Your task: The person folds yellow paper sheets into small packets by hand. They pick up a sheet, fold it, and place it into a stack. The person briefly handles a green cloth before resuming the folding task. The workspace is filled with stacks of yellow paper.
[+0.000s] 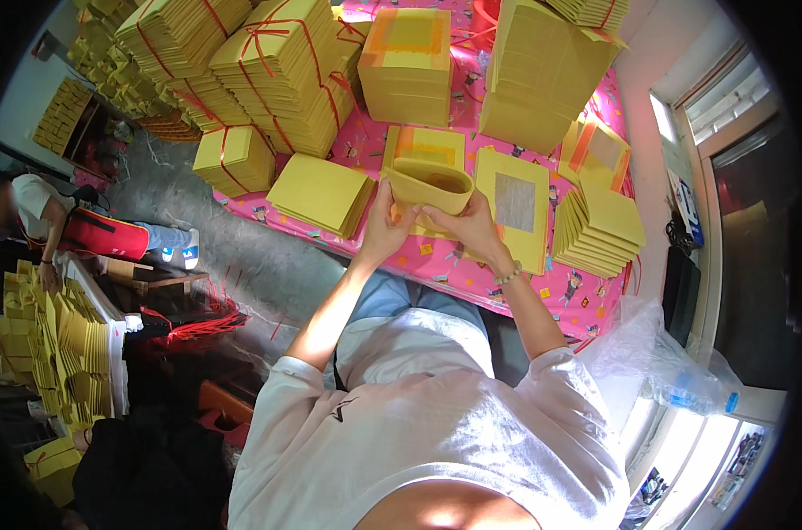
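Pink and printed with small cartoon figures, the tabletop carried piles of yellow paper as I worked at its edge in a white shirt. My left hand and right hand together grasped a yellow packet, bent into an open loop, over the front of the tabletop; my thumbs pressed its near side. A bracelet circled my right wrist. Just beyond the packet, partly hidden by it, lay an orange-edged sheet; to its right, a board with a grey panel lay flat. Farther right sat a fanned stack. On my left lay a low pile, with a small bundle bound in red ribbon just beside it. Taller tied stacks rose at the back left, near an orange-topped block; a high stack stood back right. Across the grey floor, a co-worker in a red apron had a hand at another yellow heap, near tangled red strands. A clear plastic bag lay to my right.
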### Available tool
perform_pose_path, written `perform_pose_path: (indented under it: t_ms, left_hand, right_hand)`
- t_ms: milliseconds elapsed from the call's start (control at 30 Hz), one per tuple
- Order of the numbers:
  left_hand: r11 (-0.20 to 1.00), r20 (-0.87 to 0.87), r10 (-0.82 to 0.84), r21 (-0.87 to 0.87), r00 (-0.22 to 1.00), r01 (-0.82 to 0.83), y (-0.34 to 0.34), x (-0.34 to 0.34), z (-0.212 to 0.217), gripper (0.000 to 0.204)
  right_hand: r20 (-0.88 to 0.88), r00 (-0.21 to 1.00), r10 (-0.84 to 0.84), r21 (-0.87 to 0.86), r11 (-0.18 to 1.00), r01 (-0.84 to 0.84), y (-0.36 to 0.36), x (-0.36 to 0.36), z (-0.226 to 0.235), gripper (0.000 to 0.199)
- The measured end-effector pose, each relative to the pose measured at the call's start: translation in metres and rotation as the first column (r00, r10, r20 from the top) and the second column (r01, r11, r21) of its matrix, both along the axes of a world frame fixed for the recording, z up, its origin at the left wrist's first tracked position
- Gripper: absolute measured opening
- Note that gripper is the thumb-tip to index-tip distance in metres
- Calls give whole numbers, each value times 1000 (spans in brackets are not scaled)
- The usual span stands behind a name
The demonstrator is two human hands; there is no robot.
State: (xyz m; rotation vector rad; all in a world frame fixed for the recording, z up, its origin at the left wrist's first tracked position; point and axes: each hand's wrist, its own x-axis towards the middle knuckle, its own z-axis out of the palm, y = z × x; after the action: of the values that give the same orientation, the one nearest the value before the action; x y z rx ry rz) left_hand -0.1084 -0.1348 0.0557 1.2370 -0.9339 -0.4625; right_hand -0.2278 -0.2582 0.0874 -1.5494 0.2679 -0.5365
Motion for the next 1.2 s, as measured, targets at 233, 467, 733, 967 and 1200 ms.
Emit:
perform_pose_path:
  t_ms: [233, 467, 733, 967, 1200]
  left_hand:
    - [998, 37, 30, 55, 999, -32, -5, 0, -8, 38]
    - [980, -285, -109, 131, 952, 151, -3, 5, 42, 41]
    - [934, -611, -84, 227, 787, 275, -6, 5, 67, 40]
    - [922, -618, -71, 258, 783, 288, -9, 2, 76, 38]
    - [924, -632, -79, 243, 771, 294, -10, -1, 77, 39]
  right_hand:
    - [-43, 997, -68, 11, 998, 69, -5, -2, -11, 44]
    - [-208, 976, -62, 53, 996, 75, -18, 0, 36, 44]
    - [-197, 980, 24, 314, 948, 40, -25, 3, 35, 45]
    - [-218, 972, 82, 507, 861, 41, -24, -1, 41, 48]
    - [-234, 971, 57, 520, 851, 76, -23, -2, 38, 46]
